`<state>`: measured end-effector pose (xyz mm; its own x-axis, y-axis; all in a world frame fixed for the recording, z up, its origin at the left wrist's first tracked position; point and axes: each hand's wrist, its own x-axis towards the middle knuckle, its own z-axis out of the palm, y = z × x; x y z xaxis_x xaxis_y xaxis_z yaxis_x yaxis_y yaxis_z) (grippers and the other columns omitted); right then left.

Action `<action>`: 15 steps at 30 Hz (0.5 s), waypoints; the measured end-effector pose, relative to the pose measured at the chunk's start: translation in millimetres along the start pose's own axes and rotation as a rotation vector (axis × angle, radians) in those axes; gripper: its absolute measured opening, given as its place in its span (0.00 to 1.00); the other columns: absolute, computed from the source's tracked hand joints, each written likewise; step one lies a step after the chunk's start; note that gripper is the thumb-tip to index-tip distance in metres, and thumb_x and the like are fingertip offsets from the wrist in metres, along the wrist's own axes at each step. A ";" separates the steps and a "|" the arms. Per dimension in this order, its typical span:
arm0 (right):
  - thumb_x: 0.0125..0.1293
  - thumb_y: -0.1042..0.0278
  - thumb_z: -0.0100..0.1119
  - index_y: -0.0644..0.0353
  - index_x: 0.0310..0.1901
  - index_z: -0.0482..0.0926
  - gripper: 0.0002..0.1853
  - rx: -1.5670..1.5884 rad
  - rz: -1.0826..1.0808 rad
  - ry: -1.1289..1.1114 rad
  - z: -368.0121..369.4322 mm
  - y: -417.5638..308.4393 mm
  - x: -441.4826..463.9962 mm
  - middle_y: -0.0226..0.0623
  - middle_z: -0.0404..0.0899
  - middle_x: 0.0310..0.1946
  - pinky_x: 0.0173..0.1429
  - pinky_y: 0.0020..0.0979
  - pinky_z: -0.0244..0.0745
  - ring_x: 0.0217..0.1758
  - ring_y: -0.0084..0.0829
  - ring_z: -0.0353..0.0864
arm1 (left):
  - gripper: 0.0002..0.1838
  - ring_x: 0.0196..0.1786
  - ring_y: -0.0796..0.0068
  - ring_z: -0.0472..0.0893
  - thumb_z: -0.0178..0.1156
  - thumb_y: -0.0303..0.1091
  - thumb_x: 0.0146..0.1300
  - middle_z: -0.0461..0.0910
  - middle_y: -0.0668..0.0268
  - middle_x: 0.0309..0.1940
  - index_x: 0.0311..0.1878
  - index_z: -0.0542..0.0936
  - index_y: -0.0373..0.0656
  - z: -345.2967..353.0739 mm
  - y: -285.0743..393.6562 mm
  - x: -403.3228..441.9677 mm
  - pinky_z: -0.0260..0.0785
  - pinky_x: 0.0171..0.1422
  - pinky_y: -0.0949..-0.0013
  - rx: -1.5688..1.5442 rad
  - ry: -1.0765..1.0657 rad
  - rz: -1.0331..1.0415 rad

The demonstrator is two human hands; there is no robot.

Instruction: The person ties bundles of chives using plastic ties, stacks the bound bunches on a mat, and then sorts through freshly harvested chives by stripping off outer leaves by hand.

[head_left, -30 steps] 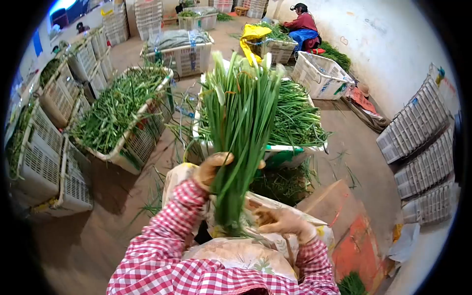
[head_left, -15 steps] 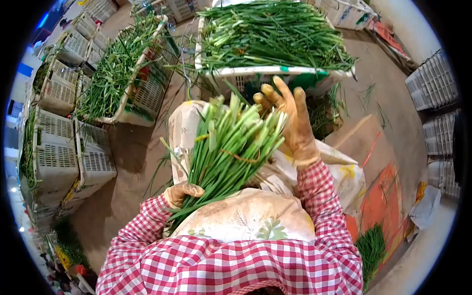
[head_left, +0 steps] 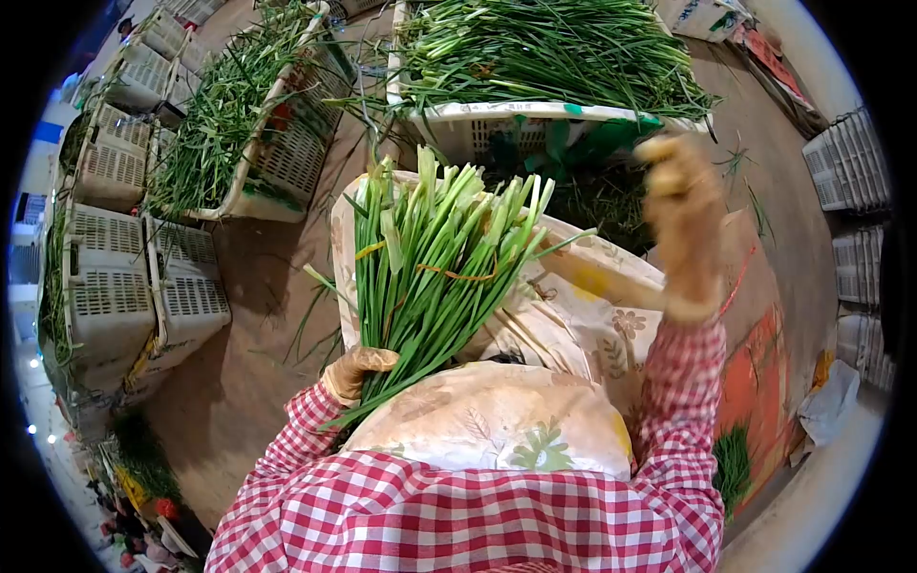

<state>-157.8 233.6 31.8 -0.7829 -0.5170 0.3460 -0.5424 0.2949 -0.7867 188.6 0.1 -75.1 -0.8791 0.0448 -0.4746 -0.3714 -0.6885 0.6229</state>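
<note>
A bunch of garlic chives point(head_left: 430, 286) lies over my lap, its pale cut ends pointing away from me. My gloved left hand point(head_left: 358, 372) is closed around the leafy end, thumb on top. A thin orange-brown band point(head_left: 463, 275) crosses the middle of the bunch, and a yellow strip shows at its left. Apart from the bunch, out to the right, is my gloved right hand point(head_left: 683, 224). Motion smears its fingers, so what they hold, if anything, does not show. A stained, patterned apron point(head_left: 478, 411) covers my lap.
Straight ahead stands a white crate point(head_left: 535, 111) heaped with chives. Another full crate point(head_left: 234, 212) is at the left, beside stacked crates point(head_left: 110, 277). More crates point(head_left: 845, 162) line the right wall. Loose chives point(head_left: 734, 468) lie low on the right, near an orange-red sheet point(head_left: 755, 382).
My right hand has swung from beside the cut ends out to the right, its spread fingers now blurred. The left hand keeps its hold, and the bunch stands a little more upright in view.
</note>
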 end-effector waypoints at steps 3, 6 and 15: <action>0.62 0.61 0.63 0.62 0.55 0.68 0.24 0.747 0.538 -0.435 44.2 -55.7 -40.8 0.43 0.77 0.50 0.29 0.18 0.76 0.31 0.21 0.78 | 0.30 0.52 0.65 0.78 0.63 0.32 0.56 0.74 0.51 0.56 0.61 0.68 0.29 -32.5 -13.5 12.8 0.71 0.57 0.63 0.140 -0.100 0.131; 0.59 0.58 0.67 0.61 0.52 0.72 0.24 0.361 0.407 -0.415 80.7 -59.0 -68.8 0.38 0.80 0.44 0.31 0.22 0.76 0.32 0.21 0.79 | 0.31 0.48 0.71 0.80 0.63 0.23 0.54 0.79 0.57 0.49 0.63 0.68 0.35 -16.3 -14.0 1.6 0.71 0.57 0.70 0.000 0.068 -0.044; 0.62 0.73 0.60 0.63 0.45 0.77 0.10 0.090 -0.285 -0.181 65.3 18.4 -44.1 0.37 0.79 0.33 0.40 0.27 0.75 0.35 0.29 0.78 | 0.31 0.44 0.68 0.76 0.56 0.23 0.57 0.75 0.57 0.50 0.66 0.62 0.33 6.2 -13.3 -0.1 0.67 0.54 0.66 -0.519 0.064 0.044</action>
<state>-113.4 209.3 -31.4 -0.5333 -0.7045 0.4683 -0.6960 0.0508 -0.7162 191.7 13.7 -79.6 -0.8644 -0.0253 -0.5021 -0.1235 -0.9574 0.2608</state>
